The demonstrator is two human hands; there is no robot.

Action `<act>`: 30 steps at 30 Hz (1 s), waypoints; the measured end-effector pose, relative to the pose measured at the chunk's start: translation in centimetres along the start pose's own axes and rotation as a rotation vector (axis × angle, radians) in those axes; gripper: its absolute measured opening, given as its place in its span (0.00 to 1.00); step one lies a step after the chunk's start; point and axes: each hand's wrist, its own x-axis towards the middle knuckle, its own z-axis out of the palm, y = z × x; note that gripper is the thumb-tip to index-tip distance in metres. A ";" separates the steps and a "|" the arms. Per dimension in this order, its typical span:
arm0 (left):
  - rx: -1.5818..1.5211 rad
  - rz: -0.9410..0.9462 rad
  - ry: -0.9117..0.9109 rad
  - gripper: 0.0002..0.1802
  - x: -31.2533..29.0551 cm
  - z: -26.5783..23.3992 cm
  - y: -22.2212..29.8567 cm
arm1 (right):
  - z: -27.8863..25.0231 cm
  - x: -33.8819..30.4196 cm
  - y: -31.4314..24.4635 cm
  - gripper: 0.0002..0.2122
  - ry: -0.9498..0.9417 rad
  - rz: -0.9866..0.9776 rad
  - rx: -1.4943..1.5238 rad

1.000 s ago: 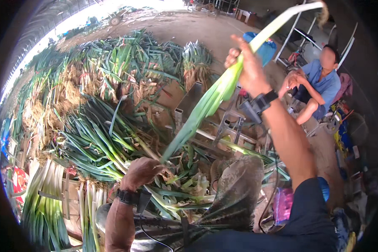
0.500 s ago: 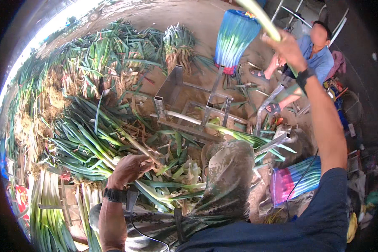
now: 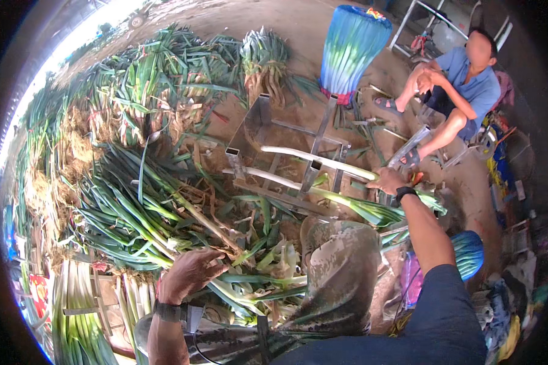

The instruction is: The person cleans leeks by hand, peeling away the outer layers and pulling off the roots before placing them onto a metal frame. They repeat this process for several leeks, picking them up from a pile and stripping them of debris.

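My right hand is closed round the leafy part of a long green onion. Its white stalk reaches to the left over the metal frame. A second green onion lies across that frame, just nearer to me, its leaves passing below my right hand. My left hand hovers at the near edge of a heap of untrimmed green onions. Its fingers are loosely bent and apart, with nothing visible between them. Loose peeled leaves lie beside it, close to my knee.
Bundles of green onions fill the far left. A blue-wrapped bundle stands beyond the frame; another wrapped bundle lies at right. A seated person in a blue shirt is at the far right. White stalks stand near left.
My right hand has come down from high at the right, laying the green onion over the frame. My left hand has moved slightly down and its fingers have spread a little.
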 end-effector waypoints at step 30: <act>0.006 -0.201 -0.197 0.23 3.0 -0.8 1.7 | 13.3 7.4 -12.0 0.20 0.054 -0.212 0.400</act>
